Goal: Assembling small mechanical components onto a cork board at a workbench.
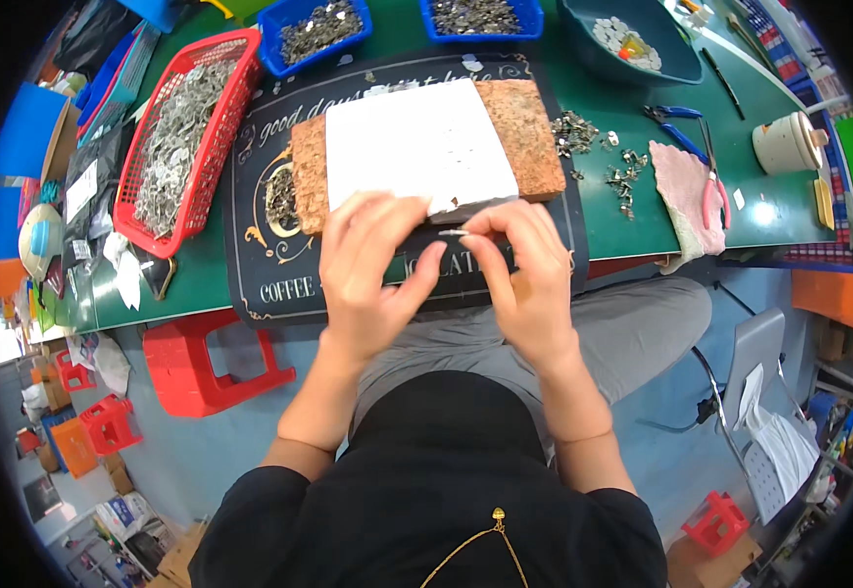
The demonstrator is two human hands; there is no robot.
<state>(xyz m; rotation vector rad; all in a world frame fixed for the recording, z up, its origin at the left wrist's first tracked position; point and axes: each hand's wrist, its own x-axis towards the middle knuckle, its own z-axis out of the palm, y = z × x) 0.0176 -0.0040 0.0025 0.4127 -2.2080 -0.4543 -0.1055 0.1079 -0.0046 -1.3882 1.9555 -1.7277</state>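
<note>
Between the thumb and fingers of my right hand is a small thin silvery metal piece; its exact kind is too small to make out. My left hand hovers just left of it, thumb and fingers apart, with nothing visible in it. Both hands are at the near edge of a white slab, which lies across reddish-brown, rough brick-like blocks. A few tiny dark specks dot the slab. Beneath everything is a black printed mat.
A red basket of metal pieces stands left. Blue trays and a teal basin line the back. Rightward lie loose metal parts, a pink cloth, pink-handled pliers and a white lidded pot.
</note>
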